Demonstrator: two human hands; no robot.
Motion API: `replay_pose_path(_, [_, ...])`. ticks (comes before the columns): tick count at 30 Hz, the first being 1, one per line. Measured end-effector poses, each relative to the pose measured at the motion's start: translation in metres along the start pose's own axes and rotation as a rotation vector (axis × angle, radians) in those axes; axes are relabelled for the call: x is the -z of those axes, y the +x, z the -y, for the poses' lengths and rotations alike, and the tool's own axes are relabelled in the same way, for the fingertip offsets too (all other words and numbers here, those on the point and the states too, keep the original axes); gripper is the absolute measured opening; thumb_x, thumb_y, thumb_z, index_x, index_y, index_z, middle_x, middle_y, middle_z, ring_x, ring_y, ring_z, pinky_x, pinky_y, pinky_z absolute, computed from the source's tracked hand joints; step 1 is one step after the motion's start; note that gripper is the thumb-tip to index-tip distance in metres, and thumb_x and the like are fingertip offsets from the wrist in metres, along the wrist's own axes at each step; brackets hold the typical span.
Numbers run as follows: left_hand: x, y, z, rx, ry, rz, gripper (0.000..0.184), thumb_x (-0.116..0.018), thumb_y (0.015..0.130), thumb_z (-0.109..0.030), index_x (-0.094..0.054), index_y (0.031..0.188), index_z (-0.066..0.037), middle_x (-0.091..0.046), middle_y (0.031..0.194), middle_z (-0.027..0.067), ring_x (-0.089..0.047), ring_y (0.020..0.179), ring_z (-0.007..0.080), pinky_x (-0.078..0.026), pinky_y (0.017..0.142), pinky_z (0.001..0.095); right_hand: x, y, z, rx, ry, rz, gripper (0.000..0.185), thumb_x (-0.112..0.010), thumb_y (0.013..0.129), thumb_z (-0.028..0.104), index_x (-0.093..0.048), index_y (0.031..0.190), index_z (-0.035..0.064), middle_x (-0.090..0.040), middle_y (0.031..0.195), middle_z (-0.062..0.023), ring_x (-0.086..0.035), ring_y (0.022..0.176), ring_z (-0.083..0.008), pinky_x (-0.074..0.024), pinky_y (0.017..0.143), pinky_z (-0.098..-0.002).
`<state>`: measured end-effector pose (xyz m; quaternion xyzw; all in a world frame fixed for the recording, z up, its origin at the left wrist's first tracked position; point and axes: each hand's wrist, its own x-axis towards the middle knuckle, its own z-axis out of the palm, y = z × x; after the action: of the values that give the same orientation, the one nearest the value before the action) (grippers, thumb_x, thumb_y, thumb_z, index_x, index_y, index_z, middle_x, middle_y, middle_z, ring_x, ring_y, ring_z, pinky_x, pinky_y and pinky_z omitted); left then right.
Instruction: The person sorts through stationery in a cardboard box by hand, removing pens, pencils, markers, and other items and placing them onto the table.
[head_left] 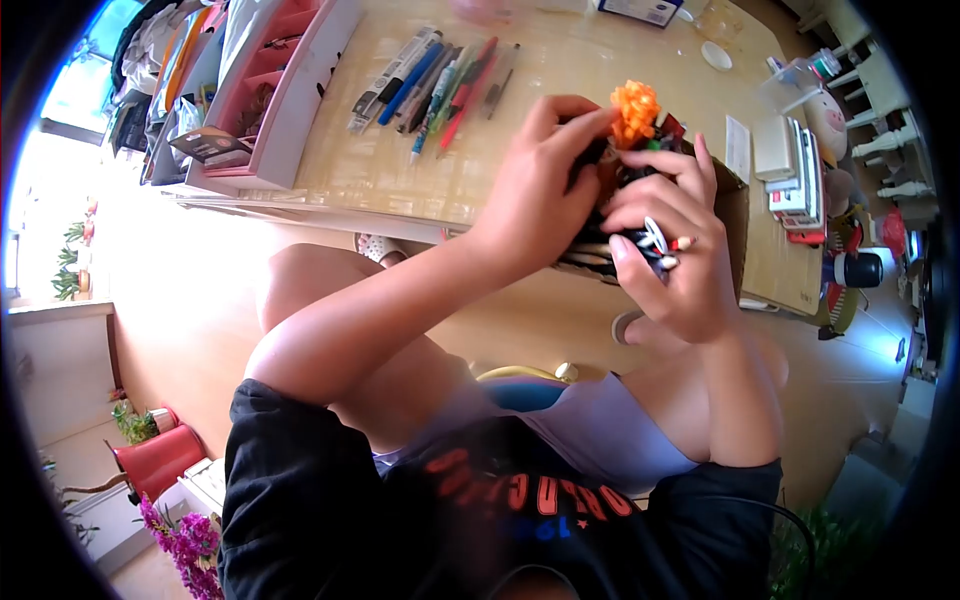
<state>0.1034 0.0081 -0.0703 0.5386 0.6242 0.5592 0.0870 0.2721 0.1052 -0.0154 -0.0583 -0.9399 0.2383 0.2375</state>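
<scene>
My left hand point(540, 175) reaches over a brown box point(735, 205), its fingers and thumb bent together in a closed grip. Its fingertips are beside a fluffy orange flower-like ball point(635, 112); whatever lies inside the grip is hidden. Facing it, my right hand point(680, 235) curls over the box's contents, its fingers bent inward and the little finger raised. What this hand grips cannot be made out. Close to its thumb are a white looped piece point(655, 237) and slim sticks with red and pale tips point(675, 245). Dark items in the box are mostly covered by my hands.
Several pens and markers point(440, 90) lie on the wooden table point(400, 180). A pink-and-white organizer point(285, 110) stands at the left. Stacked books or boxes point(795, 180) and a white oval piece point(716, 56) are on the right. My knees are below the table edge.
</scene>
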Motion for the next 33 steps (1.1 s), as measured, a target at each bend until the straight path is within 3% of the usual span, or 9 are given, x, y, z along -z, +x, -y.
replay_pose_path(2, [0.001, 0.002, 0.0, -0.025, 0.106, 0.045, 0.054, -0.064, 0.088, 0.008, -0.063, 0.141, -0.002, -0.062, 0.133, 0.0175, -0.064, 0.12, 0.036, -0.052, 0.103, 0.0428, 0.003, 0.006, -0.003, -0.028, 0.017, 0.083, 0.013, -0.065, 0.085, 0.02, -0.069, 0.086, 0.0071, -0.068, 0.096, -0.0078, -0.059, 0.127, -0.0379, -0.0152, 0.128, -0.0644])
replay_pose_path(3, [0.001, 0.002, 0.001, -0.063, 0.155, 0.051, 0.056, -0.067, 0.089, 0.002, -0.06, 0.144, -0.004, -0.063, 0.131, 0.0174, -0.062, 0.121, 0.0376, -0.047, 0.108, 0.0457, 0.001, 0.008, -0.009, -0.044, 0.031, 0.083, 0.009, -0.071, 0.082, 0.016, -0.068, 0.085, 0.0081, -0.066, 0.099, -0.0047, -0.058, 0.129, -0.0332, -0.0092, 0.128, -0.0676])
replay_pose_path(4, [0.0, 0.001, 0.002, -0.061, 0.155, 0.059, 0.058, -0.068, 0.09, -0.001, -0.058, 0.147, -0.004, -0.063, 0.134, 0.0165, -0.059, 0.124, 0.0385, -0.042, 0.113, 0.0474, 0.001, 0.012, -0.014, -0.036, 0.057, 0.081, 0.009, -0.069, 0.082, 0.016, -0.068, 0.087, 0.0079, -0.065, 0.1, -0.0062, -0.058, 0.131, -0.0349, -0.0089, 0.128, -0.068])
replay_pose_path(6, [0.0, 0.003, 0.003, -0.102, 0.286, -0.015, 0.058, -0.068, 0.089, -0.001, -0.057, 0.147, -0.003, -0.063, 0.137, 0.0165, -0.054, 0.129, 0.0403, -0.041, 0.114, 0.0487, 0.001, 0.019, -0.022, -0.047, 0.119, 0.102, 0.01, -0.067, 0.083, 0.016, -0.069, 0.087, 0.0076, -0.064, 0.099, -0.0085, -0.058, 0.134, -0.0376, -0.0086, 0.127, -0.0687])
replay_pose_path(16, [0.032, 0.026, 0.024, -0.156, 0.132, 0.088, 0.062, -0.069, 0.086, 0.003, -0.057, 0.146, -0.002, -0.061, 0.142, 0.016, -0.05, 0.133, 0.0405, -0.041, 0.116, 0.0492, 0.003, 0.037, -0.025, -0.034, 0.101, 0.14, 0.014, -0.065, 0.082, 0.018, -0.071, 0.086, 0.0051, -0.063, 0.089, -0.0113, -0.057, 0.14, -0.0464, -0.0104, 0.126, -0.0713])
replay_pose_path(22, [0.059, 0.038, 0.039, -0.147, 0.175, 0.103, 0.04, -0.069, 0.093, -0.001, -0.065, 0.133, -0.005, -0.064, 0.135, 0.0145, -0.055, 0.127, 0.0366, -0.047, 0.11, 0.0454, -0.001, 0.045, -0.022, -0.027, 0.142, 0.141, 0.013, -0.066, 0.08, 0.016, -0.071, 0.086, 0.0052, -0.062, 0.088, -0.0104, -0.06, 0.136, -0.0442, -0.0132, 0.126, -0.0691])
replay_pose_path(23, [0.061, 0.04, 0.045, -0.158, 0.169, 0.086, 0.029, -0.069, 0.094, -0.001, -0.07, 0.122, -0.005, -0.067, 0.127, 0.0124, -0.058, 0.122, 0.035, -0.049, 0.108, 0.0446, -0.002, 0.046, -0.021, -0.028, 0.147, 0.14, 0.013, -0.066, 0.08, 0.016, -0.071, 0.086, 0.0053, -0.062, 0.088, -0.0101, -0.06, 0.136, -0.044, -0.0132, 0.126, -0.0691])
replay_pose_path(27, [0.075, 0.048, 0.066, -0.171, 0.197, 0.088, 0.017, -0.069, 0.094, -0.001, -0.073, 0.109, -0.004, -0.072, 0.119, 0.0096, -0.062, 0.117, 0.0333, -0.051, 0.104, 0.044, -0.01, 0.053, -0.017, -0.029, 0.176, 0.137, 0.012, -0.066, 0.08, 0.015, -0.07, 0.085, 0.0054, -0.062, 0.087, -0.0093, -0.06, 0.136, -0.0429, -0.0131, 0.126, -0.0691])
replay_pose_path(33, [0.101, 0.06, 0.1, -0.127, 0.233, -0.05, 0.016, -0.068, 0.092, 0.001, -0.077, 0.105, -0.003, -0.075, 0.115, 0.0116, -0.067, 0.112, 0.0327, -0.052, 0.101, 0.0421, -0.024, 0.067, -0.01, -0.005, 0.186, 0.141, 0.009, -0.067, 0.078, 0.012, -0.069, 0.086, 0.0073, -0.063, 0.09, -0.0078, -0.058, 0.138, -0.0403, -0.0099, 0.126, -0.0726])
